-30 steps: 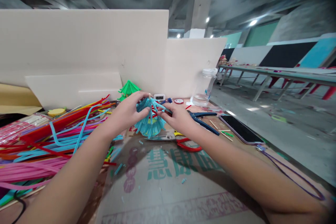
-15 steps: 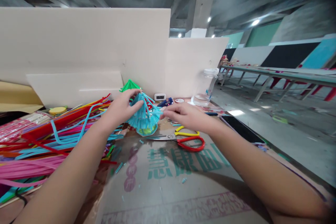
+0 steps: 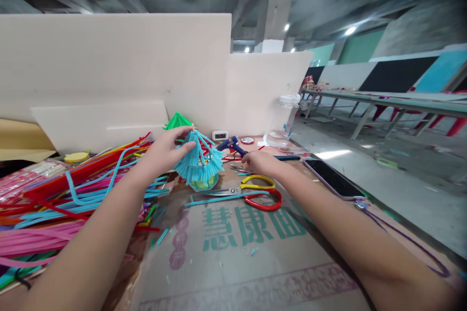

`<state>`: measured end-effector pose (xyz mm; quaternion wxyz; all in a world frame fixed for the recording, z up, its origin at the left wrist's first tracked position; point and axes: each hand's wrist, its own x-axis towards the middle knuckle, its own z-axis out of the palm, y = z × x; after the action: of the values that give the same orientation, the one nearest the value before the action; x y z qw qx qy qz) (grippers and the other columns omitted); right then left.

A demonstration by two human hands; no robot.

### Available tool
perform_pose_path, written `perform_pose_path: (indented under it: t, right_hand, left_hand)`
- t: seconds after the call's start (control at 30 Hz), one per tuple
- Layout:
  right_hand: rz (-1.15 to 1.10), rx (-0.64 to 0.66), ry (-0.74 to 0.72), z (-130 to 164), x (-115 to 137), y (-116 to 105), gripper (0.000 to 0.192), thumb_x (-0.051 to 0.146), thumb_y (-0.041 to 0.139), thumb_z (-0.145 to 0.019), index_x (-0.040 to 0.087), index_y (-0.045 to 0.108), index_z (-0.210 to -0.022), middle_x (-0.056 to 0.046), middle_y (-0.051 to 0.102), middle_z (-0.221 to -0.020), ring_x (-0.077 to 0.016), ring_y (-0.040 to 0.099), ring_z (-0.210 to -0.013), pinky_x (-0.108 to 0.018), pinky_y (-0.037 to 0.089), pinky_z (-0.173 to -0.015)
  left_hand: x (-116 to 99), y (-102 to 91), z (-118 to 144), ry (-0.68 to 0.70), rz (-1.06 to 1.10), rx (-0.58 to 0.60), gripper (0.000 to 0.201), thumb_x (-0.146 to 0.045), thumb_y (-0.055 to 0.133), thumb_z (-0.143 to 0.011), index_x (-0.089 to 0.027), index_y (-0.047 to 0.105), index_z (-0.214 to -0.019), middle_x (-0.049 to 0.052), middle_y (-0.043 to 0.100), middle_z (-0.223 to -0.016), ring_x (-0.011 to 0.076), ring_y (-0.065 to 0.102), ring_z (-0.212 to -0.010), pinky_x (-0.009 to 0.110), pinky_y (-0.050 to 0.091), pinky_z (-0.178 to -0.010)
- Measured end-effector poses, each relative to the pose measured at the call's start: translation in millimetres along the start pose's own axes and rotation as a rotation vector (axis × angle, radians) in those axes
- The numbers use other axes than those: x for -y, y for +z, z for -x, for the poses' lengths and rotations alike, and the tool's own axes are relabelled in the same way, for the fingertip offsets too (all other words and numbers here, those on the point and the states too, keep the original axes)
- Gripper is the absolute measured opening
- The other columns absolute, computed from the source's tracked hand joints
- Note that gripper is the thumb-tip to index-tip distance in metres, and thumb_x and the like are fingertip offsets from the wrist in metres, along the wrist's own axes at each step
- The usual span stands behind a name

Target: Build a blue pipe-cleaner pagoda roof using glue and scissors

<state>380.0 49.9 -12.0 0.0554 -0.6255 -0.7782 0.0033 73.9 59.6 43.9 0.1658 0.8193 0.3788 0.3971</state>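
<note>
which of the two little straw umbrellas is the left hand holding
The blue umbrella, gripped by the left hand. The green umbrella stands untouched behind it by the board.

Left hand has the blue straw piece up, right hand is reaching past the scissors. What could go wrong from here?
1. The right hand reaches beside the scissors, so it may catch their blades.
2. The left hand holds the blue straw piece alone by its top; it might tilt or deform.
3. The phone lies near the table edge, where the right forearm might nudge it.
</note>
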Motion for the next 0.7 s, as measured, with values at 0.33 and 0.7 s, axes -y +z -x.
perform_pose_path:
  t: [0.33, 0.7]
  right_hand:
    - [0.110, 0.007, -0.022, -11, 1, 27, 0.025, 0.021, 0.052, -0.089, 0.011, 0.072, -0.100, -0.020, 0.068, -0.109, -0.0259, 0.066, -0.096, -0.029, 0.045, -0.083]
    - [0.009, 0.009, -0.038, -14, 2, 27, 0.017, 0.027, 0.061, -0.085, 0.018, 0.073, -0.093, -0.011, 0.072, -0.095, -0.0222, 0.066, -0.089, -0.025, 0.042, -0.071]
  left_hand:
    - [-9, 0.0, 4, 0.014, -0.011, 0.039, 0.054, -0.045, 0.058, -0.085, -0.017, 0.055, -0.132, 0.011, 0.061, -0.132, 0.0265, 0.060, -0.116, 0.042, 0.047, -0.102]
    - [-6, 1.1, 2, 0.033, -0.029, 0.027, 0.054, -0.046, 0.058, -0.086, -0.018, 0.055, -0.132, 0.009, 0.061, -0.131, 0.0262, 0.060, -0.115, 0.040, 0.049, -0.098]
